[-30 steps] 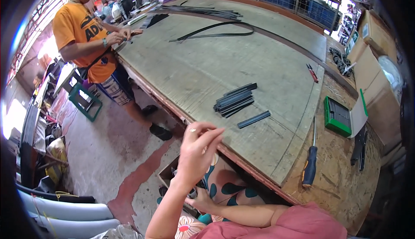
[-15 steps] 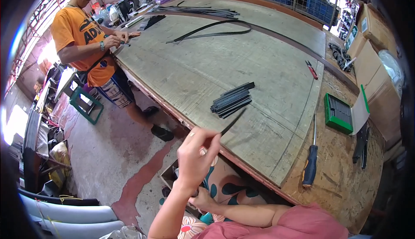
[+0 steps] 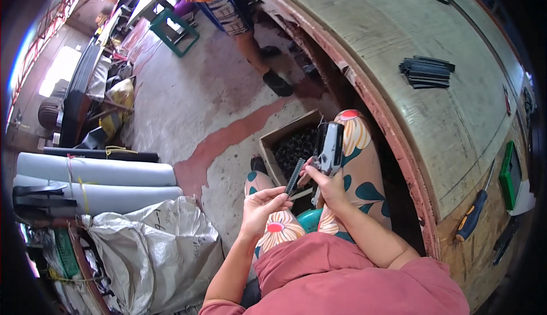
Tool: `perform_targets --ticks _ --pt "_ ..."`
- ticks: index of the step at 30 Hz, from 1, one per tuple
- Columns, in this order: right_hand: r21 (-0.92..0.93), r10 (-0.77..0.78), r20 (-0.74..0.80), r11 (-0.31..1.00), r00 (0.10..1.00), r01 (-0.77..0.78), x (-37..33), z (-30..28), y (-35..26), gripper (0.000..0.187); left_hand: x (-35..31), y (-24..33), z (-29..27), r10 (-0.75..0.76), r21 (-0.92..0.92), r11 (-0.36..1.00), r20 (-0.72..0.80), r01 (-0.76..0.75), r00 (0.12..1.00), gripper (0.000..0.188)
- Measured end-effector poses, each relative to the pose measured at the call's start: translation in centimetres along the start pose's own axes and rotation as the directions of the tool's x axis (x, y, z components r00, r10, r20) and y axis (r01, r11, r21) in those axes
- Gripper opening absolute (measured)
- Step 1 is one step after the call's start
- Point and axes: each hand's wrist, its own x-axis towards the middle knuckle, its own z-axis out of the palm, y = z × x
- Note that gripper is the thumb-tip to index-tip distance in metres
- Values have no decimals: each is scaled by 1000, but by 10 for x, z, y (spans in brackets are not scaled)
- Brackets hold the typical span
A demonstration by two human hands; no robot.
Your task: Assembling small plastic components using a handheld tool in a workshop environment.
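Note:
My left hand is closed in a pinch on the lower end of a short black ribbed strip, held over my lap. Wrapped around a silver and black hand tool that looks like a stapler is my right hand, its fingertips beside the strip's upper part. Whether those fingertips touch the strip I cannot tell. Just beyond both hands, a box on the floor contains many curled black pieces. On the table to the right lies a pile of similar black strips.
At the table's right are a screwdriver, a green case and a black tool. Pale rolls and a white sack lie at left. A co-worker stands by the table's far side; a green stool stands behind.
My left hand has come down from the table edge to my lap with a black strip. The tool in my right hand has come into clear sight. My view has tilted down.

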Motion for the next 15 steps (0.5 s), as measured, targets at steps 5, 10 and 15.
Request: perform_targets --ticks 5,10,15 --pt "-174 23 -75 984 997 -36 -6 0 -1 13 -8 -19 -2 -26 -27 999 18 26 999 24" --pt "-151 61 -57 986 997 -69 -8 -3 0 13 -8 -20 -3 -148 68 987 71 143 986 19" --pt "-214 78 -46 973 996 -86 -8 -3 -1 12 -10 -23 2 161 435 864 238 -253 958 15"
